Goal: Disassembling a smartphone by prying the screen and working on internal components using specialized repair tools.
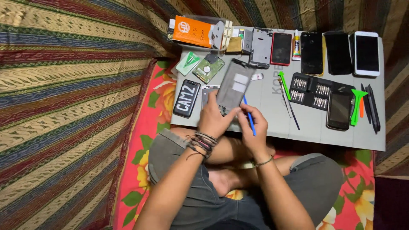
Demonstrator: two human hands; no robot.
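Seen from above, seated cross-legged on a red floral cloth [147, 127] at the near edge of a grey rectangular work board [315, 127]. Left hand [215, 119] closed around the lower end of a grey phone frame panel [234, 85], tilted up off the board, fingers pressed to its sides. Right hand [254, 130] pinching a thin blue pry tool [250, 119], tip meeting the panel's lower right edge. Along the far edge, one red-rimmed phone [281, 48], two black phones [312, 53] side by side, and one white phone with a dark screen [367, 53] at the right corner; a fifth dark handset [339, 110] lying nearer, against a black tray of screwdriver bits [309, 90] holding four clusters of bits. One black slab with white lettering [186, 98] at the left edge, one green circuit board [208, 67] just beyond it, one orange packet [192, 31] at the far left corner, one small glue tube [296, 44] standing between phones. Two green plastic openers, one a slim stick [284, 85], the other a wider wedge [357, 104], and a few dark spudgers [372, 106] crowding the right edge. Bare board open only in the strip between the hands and the bit tray; far row packed tight, striped fabric [72, 85] closing in on the left.
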